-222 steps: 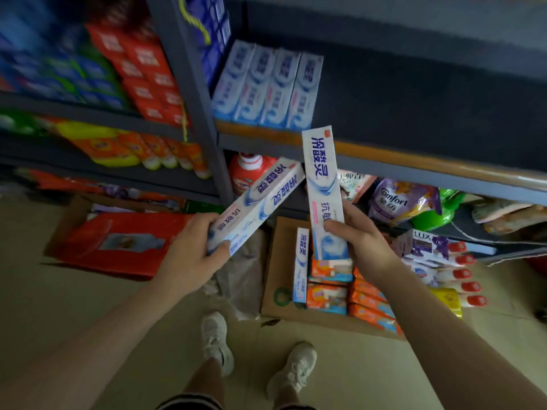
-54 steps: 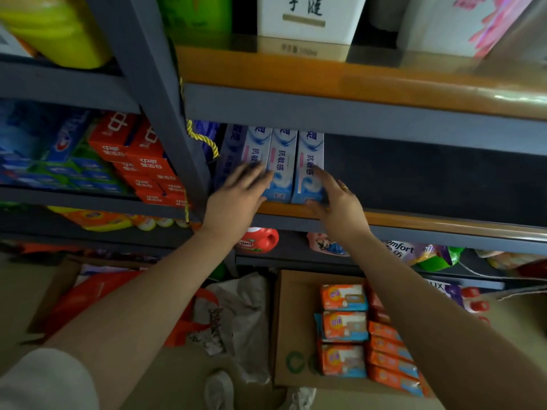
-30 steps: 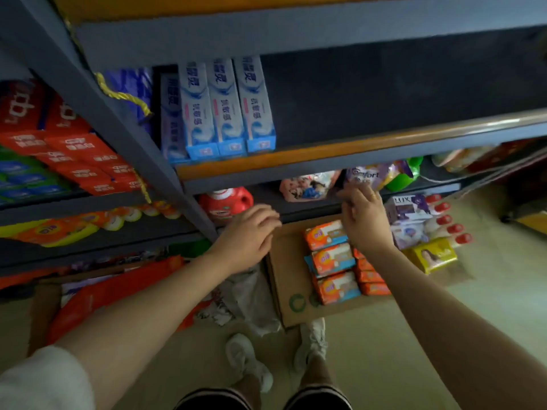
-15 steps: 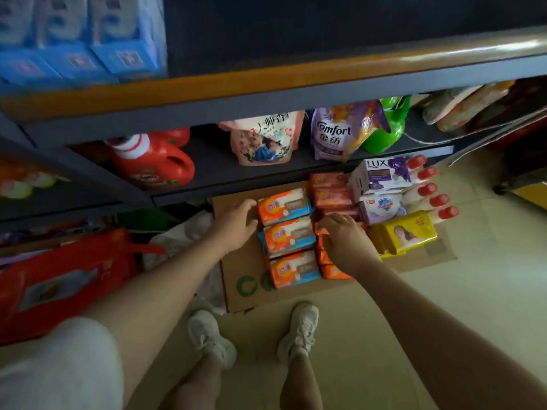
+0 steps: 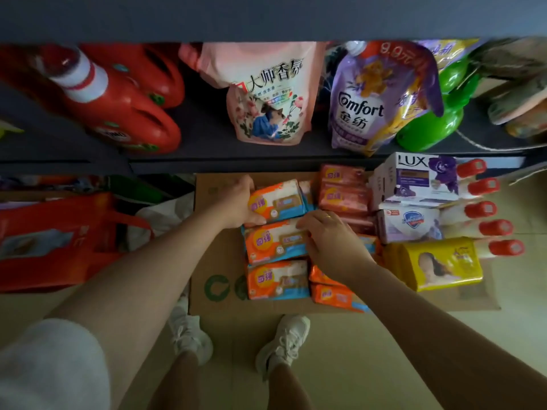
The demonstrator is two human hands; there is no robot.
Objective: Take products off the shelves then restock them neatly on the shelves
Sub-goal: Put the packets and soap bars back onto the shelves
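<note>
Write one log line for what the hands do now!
left hand: grips top orange-blue soap pack | right hand: on middle pack | flat cardboard sheet
</note>
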